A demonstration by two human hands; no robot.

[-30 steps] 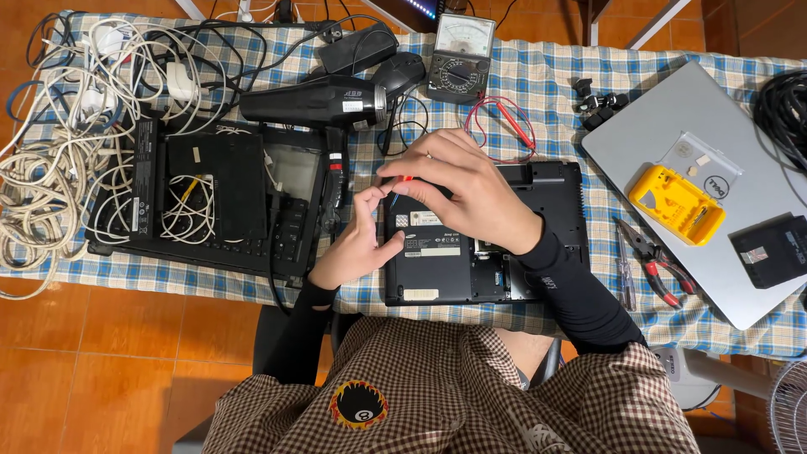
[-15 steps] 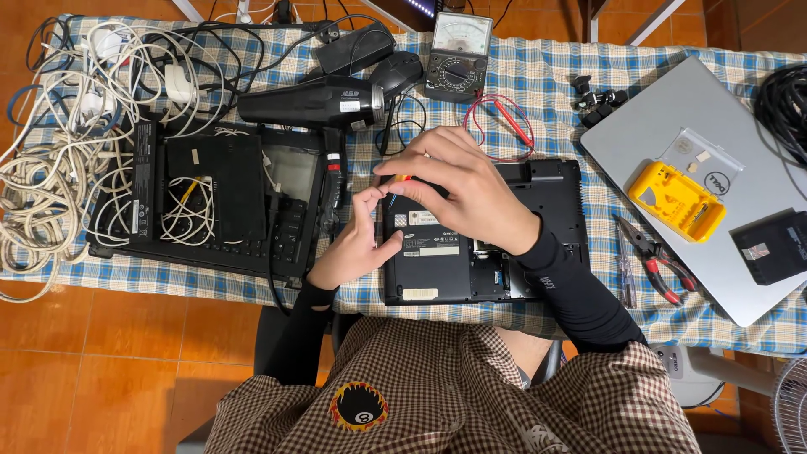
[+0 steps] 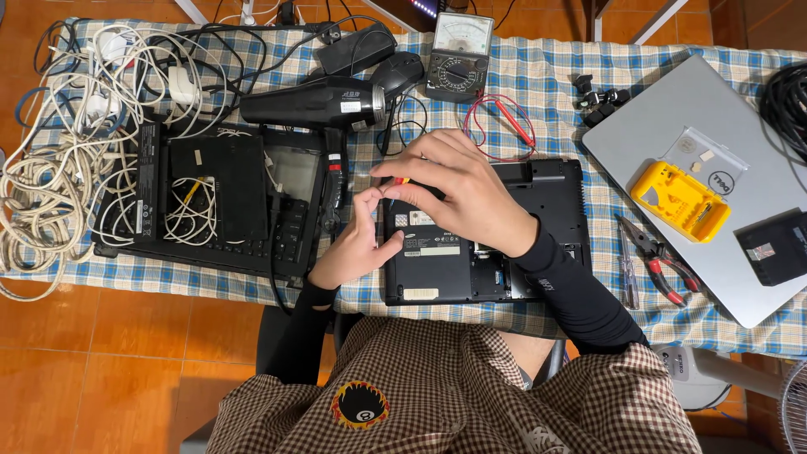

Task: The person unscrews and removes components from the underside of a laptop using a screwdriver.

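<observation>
A black laptop point(image 3: 538, 252) lies upside down on the checked tablecloth, its bottom cover facing up. My right hand point(image 3: 458, 197) hovers over its upper left corner and grips a small screwdriver with a red and yellow handle point(image 3: 402, 181), held upright. My left hand point(image 3: 357, 244) rests at the laptop's left edge, fingers curled near the screwdriver tip. The tip itself is hidden by my fingers.
A black hair dryer point(image 3: 315, 105) and a dismantled black laptop point(image 3: 210, 202) with tangled white cables point(image 3: 50, 168) lie left. An analog multimeter point(image 3: 461, 46) sits behind. A silver laptop point(image 3: 714, 176) holding a yellow tool case point(image 3: 679, 200) lies right, pliers point(image 3: 660, 261) beside it.
My hands have barely shifted; the right hand keeps the screwdriver over the same corner, and the left fingers have moved slightly.
</observation>
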